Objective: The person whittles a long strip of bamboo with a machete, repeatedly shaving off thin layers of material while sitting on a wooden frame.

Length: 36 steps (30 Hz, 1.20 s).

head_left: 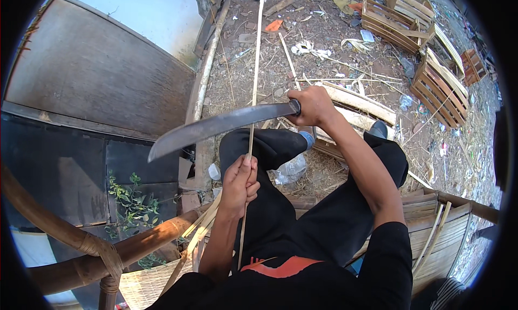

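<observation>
My left hand (240, 187) is closed around a long, thin bamboo strip (258, 56), which runs from my lap up and away over the ground. In my right hand (312, 106) is the handle of a machete (216, 125); its wide, dark blade points left and crosses over the strip just beyond my left fist. Whether the blade touches the strip I cannot tell. The machete's grip is mostly hidden by my fingers. Below the blade are my knees in black trousers. Split bamboo pieces (356, 102) lie on the ground past my feet.
Slatted wooden crates (440, 89) stand at the far right. To my left are a bamboo chair arm (156, 237), a leafy plant (132, 199) and a wooden panel (102, 62). A clear plastic bag (291, 169) lies between my legs. Scraps litter the ground; slats (434, 237) rest at my right.
</observation>
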### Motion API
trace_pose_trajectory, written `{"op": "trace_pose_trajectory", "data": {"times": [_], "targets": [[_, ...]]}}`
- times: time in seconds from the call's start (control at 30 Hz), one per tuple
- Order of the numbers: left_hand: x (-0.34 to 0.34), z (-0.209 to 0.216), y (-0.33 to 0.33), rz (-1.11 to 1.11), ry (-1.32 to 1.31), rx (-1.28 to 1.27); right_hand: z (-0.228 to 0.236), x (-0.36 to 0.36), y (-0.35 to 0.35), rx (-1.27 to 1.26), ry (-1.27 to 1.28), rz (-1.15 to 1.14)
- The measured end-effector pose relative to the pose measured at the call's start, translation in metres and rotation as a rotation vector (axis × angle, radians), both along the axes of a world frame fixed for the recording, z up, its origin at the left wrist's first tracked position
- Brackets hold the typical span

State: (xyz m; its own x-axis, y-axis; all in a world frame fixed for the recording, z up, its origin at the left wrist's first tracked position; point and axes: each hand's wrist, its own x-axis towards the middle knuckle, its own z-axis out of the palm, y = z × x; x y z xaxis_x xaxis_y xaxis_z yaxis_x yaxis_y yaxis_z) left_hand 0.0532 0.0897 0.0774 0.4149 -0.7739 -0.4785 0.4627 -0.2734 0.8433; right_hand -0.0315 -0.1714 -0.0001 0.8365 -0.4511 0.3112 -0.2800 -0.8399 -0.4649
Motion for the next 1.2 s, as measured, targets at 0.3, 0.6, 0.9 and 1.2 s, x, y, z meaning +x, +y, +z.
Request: {"op": "trace_pose_trajectory", "data": {"times": [0.3, 0.6, 0.9, 1.2], "targets": [[0.006, -0.002, 0.005, 0.025, 0.006, -0.038, 0.002, -0.003, 0.007, -0.045, -0.089, -0.007], [0.003, -0.003, 0.005, -0.013, 0.002, -0.056, -0.009, -0.01, -0.027, 0.071, -0.058, -0.145], [-0.002, -0.005, 0.003, 0.003, -0.043, 0.01, -0.003, -0.001, -0.007, 0.002, -0.011, -0.063], [0.0, -0.016, 0.006, -0.022, 0.031, 0.001, 0.007, 0.001, 0.01, -0.049, 0.05, 0.014]]}}
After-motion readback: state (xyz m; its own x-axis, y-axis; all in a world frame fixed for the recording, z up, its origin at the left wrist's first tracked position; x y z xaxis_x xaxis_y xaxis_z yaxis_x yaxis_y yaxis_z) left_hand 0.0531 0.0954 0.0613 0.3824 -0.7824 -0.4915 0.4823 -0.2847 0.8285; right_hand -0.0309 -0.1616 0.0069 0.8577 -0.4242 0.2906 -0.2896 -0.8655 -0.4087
